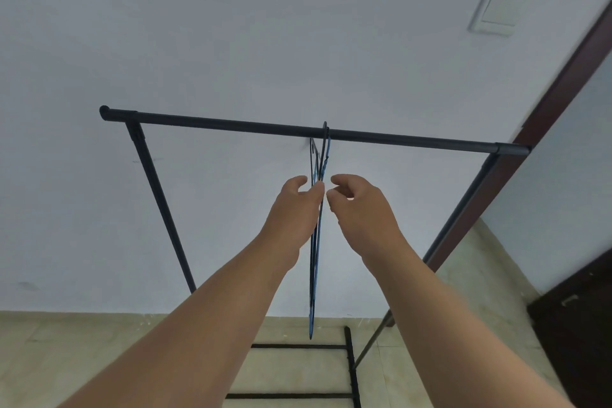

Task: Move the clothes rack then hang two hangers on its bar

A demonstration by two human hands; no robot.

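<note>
A black clothes rack stands against the white wall, its top bar (231, 125) running across the middle of the view. Two thin hangers (323, 159), one dark and one blue, hook over the bar right of its middle and hang edge-on, close together. My left hand (291, 215) is raised below the bar, thumb and fingers pinched on the hangers' left side. My right hand (361, 209) is just right of them, fingers curled and apart, thumb tip nearly touching the hangers.
The rack's left post (159, 195) and right post (463, 202) slope down to black base rails (298, 346) on the beige tiled floor. A white wall switch (503, 7) is at upper right. A dark brown door frame (563, 83) touches the bar's right end.
</note>
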